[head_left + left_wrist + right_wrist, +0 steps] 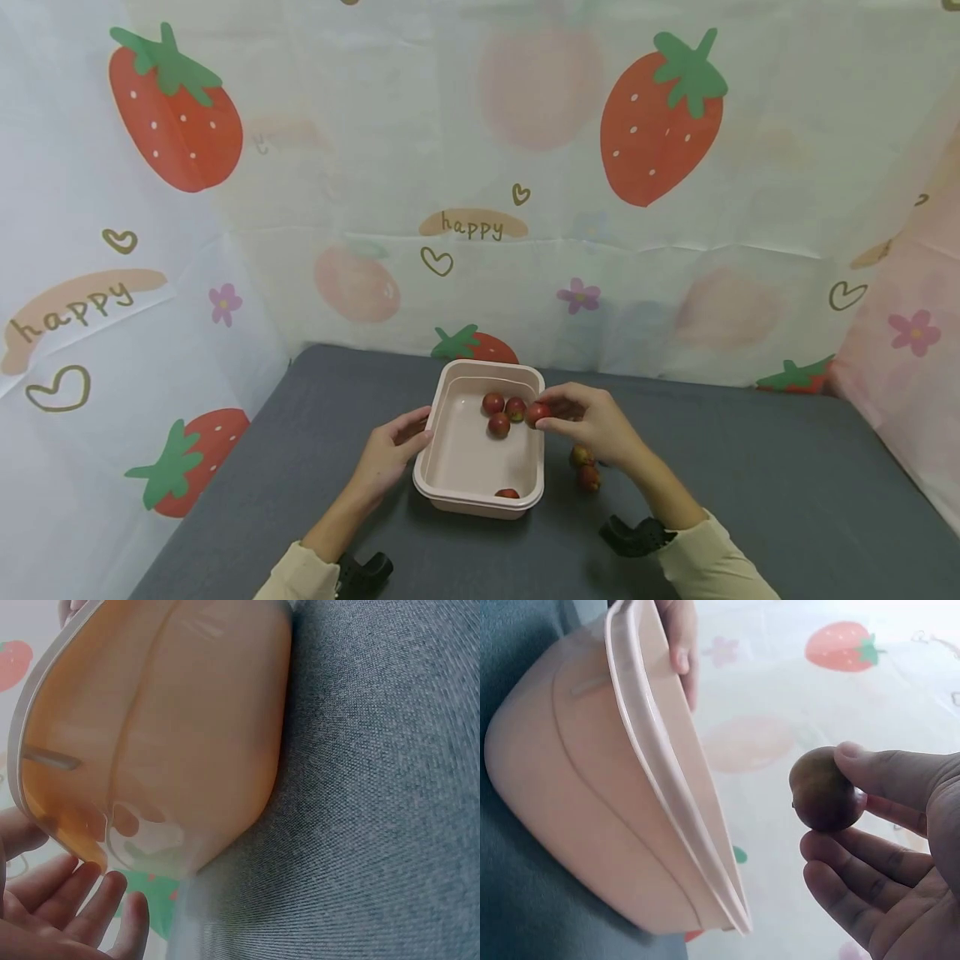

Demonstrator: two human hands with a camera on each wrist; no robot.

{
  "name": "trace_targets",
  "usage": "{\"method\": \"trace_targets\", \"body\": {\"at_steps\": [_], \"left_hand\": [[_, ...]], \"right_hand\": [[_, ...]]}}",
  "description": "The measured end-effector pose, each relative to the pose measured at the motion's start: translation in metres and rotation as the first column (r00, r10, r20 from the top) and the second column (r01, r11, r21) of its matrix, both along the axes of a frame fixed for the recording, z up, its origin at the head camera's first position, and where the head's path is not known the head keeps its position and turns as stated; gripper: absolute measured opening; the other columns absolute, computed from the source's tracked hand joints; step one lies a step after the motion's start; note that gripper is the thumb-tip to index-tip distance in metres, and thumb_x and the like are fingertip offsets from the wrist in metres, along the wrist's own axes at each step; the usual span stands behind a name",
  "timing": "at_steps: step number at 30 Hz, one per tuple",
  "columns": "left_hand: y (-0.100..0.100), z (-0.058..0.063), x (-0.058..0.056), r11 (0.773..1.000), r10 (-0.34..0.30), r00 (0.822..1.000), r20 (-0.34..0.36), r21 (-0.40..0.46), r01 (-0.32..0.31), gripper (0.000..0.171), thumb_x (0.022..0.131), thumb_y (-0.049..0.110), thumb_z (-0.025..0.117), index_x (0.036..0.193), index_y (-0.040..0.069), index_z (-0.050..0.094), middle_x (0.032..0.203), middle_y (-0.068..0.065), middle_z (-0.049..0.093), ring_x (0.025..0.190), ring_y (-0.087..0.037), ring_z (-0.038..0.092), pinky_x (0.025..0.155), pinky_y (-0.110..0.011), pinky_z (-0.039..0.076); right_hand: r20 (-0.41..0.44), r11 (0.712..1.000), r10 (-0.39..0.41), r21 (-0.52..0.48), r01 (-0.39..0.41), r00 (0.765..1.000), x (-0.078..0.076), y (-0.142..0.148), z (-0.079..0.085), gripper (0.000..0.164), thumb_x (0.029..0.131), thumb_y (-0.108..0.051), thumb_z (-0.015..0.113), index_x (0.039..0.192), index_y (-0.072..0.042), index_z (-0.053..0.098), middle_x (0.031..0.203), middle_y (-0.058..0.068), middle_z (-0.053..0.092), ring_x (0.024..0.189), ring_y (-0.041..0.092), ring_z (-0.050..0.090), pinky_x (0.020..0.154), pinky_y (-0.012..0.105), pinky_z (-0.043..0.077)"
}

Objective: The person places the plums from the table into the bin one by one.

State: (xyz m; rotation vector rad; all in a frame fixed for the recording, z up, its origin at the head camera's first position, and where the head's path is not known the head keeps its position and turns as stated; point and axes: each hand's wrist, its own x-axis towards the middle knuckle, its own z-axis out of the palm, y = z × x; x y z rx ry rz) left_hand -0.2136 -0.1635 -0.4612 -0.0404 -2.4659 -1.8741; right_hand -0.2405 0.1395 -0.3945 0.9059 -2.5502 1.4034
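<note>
One red fruit (537,414) pinched in your right hand (595,418), above the right rim of the tub (468,467), your left hand (385,458) loosely spread at its left side; should that pinch slip early, the fruit could glance off the rim and roll outside.

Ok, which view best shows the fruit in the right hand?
Right wrist: the fruit appears large, mostly uncovered in the right hand. Head shows it small; left wrist doesn't clearly show it.

Seven visible fruits (498,426); one tray (468,458) — two hands (384,460) (597,422); two wristbands (633,537).
</note>
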Motion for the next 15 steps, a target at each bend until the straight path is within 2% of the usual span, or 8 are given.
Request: {"method": "trace_targets", "body": {"at_steps": [7,15], "left_hand": [[-0.001,0.000,0.000,1.000,0.009,1.000,-0.005,0.001,-0.009,0.044,0.094,0.013,0.064,0.136,0.003,0.055,0.131,-0.019,0.062,0.124,-0.033,0.058,0.103,-0.047,0.047],[-0.001,-0.002,-0.002,1.000,0.009,1.000,-0.005,0.006,-0.009,0.043,0.094,0.012,0.064,0.135,0.004,0.056,0.128,-0.018,0.064,0.122,-0.032,0.059,0.103,-0.047,0.047]], "right_hand": [[0.010,1.000,0.026,0.014,-0.026,1.000,-0.001,-0.014,-0.003,0.029,0.084,-0.016,0.077,0.109,-0.005,0.070,0.099,0.009,0.072,0.085,0.013,0.068,0.077,0.025,0.057],[0.032,0.996,0.089,0.002,-0.089,0.996,0.001,-0.029,-0.008,0.030,0.082,-0.016,0.078,0.109,-0.006,0.070,0.096,0.009,0.072,0.083,0.008,0.066,0.075,0.023,0.056]]}}
